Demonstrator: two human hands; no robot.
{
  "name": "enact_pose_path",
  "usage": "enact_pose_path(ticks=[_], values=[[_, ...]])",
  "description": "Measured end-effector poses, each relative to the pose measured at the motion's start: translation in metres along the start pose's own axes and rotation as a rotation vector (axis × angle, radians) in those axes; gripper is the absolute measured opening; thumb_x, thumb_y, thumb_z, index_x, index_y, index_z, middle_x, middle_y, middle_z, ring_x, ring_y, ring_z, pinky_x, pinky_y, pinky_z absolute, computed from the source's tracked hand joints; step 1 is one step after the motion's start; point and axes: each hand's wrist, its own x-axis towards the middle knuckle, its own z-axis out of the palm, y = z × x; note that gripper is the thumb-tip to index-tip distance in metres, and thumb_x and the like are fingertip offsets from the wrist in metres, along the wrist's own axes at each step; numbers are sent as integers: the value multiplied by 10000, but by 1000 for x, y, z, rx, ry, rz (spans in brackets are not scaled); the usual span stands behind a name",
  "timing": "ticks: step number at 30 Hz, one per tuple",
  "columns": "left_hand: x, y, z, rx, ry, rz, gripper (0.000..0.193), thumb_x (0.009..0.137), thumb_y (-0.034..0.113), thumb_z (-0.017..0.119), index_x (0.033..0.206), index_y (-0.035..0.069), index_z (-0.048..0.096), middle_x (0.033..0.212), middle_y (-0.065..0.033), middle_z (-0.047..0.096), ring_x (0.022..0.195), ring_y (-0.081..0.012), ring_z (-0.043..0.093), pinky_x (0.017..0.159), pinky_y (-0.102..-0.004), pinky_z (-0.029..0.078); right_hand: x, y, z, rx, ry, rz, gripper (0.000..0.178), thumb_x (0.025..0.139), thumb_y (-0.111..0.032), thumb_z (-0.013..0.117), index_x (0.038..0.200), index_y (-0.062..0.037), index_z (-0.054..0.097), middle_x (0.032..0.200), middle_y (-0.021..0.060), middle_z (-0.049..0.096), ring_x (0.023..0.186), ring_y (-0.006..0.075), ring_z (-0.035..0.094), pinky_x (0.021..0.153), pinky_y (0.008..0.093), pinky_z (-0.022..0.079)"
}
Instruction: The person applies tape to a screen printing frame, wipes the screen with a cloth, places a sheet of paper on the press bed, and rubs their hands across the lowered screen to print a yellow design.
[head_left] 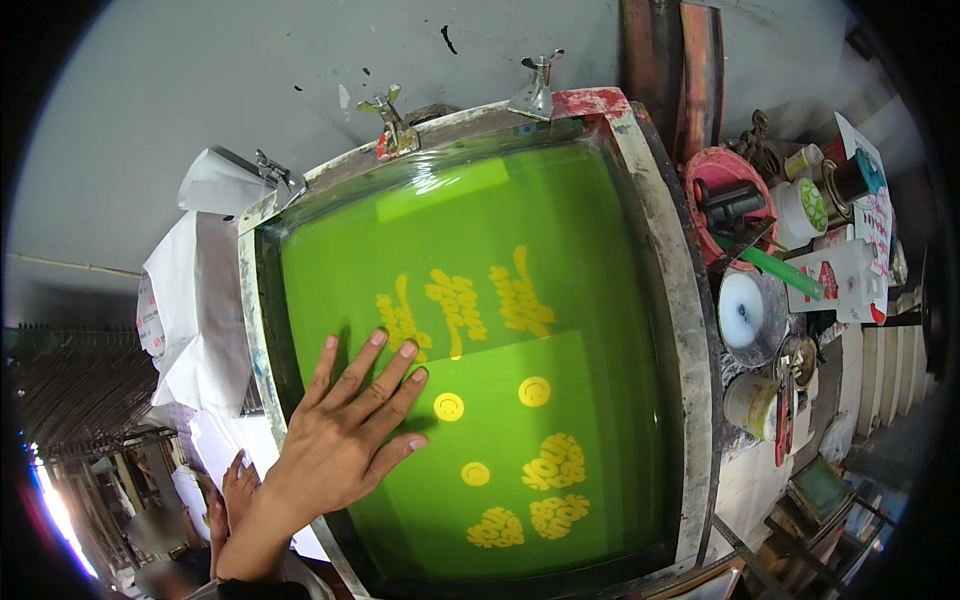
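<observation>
A screen-printing frame (690,430) with bright green mesh (600,220) fills the middle. Yellow stencil shapes show through it: script-like lettering (456,305), round smiley faces (534,391) and rounded lettering blobs (555,462). My left hand (345,430) reaches in from the lower left, palm down over the mesh with its fingers spread. Its fingertips are beside the leftmost script shape, and nothing is held. A faint shadow lies by the fingers; I cannot tell how firmly they touch. My right hand is not in view.
Clamps (392,125) hold the frame's far edge. To the right stand a pink bucket (712,165), a white-filled tub (742,310), a paint pot (750,405) and red-handled pliers (785,425). White sheets (205,310) hang at the left, near another person's hand (238,488).
</observation>
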Motion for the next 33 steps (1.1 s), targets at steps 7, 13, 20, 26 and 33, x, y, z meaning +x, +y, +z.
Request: enact_pose_path(ticks=[7, 13, 20, 26, 33], values=[[2, 1, 5, -3, 36, -3, 585, 945, 364, 720, 1420, 37, 621, 1591, -120, 494, 1546, -357, 335, 1255, -628, 191, 5, 18, -7, -44, 7, -12, 270, 919, -192, 799, 768, -32, 642, 681, 25, 582, 622, 125, 487, 563, 343, 402], [2, 3, 4, -8, 48, -16, 602, 921, 367, 750, 1417, 47, 628, 1581, -110, 509, 1540, -352, 349, 1252, -627, 207, 5, 17, -11, -66, 0, -12, 244, 917, -160, 784, 774, -48, 621, 686, 13, 556, 628, 124, 469, 563, 345, 390], [2, 2, 6, -1, 82, -11, 573, 928, 360, 746, 1406, 62, 638, 1569, -109, 523, 1532, -345, 366, 1250, -620, 221, 8, 20, -18, -90, -17, -23, 223, 914, -122, 766, 781, -66, 596, 692, -1, 525, 635, 123, 447, 562, 346, 375], [1, 2, 9, 5, 122, -2, 550, 930, 358, 746, 1379, 55, 654, 1549, -107, 546, 1519, -348, 388, 1244, -617, 238, 11, 31, -33, -123, -57, -18, 216, 911, -90, 751, 787, -81, 575, 697, -14, 498, 640, 122, 429, 562, 347, 362], [3, 6, 10, 23, 147, -6, 551, 925, 375, 748, 1351, 34, 669, 1530, -120, 563, 1503, -361, 410, 1236, -620, 256, 12, 25, -24, -189, -25, -169, 335, 921, -63, 703, 715, -93, 441, 672, -36, 345, 620, 122, 297, 535, 352, 251]])
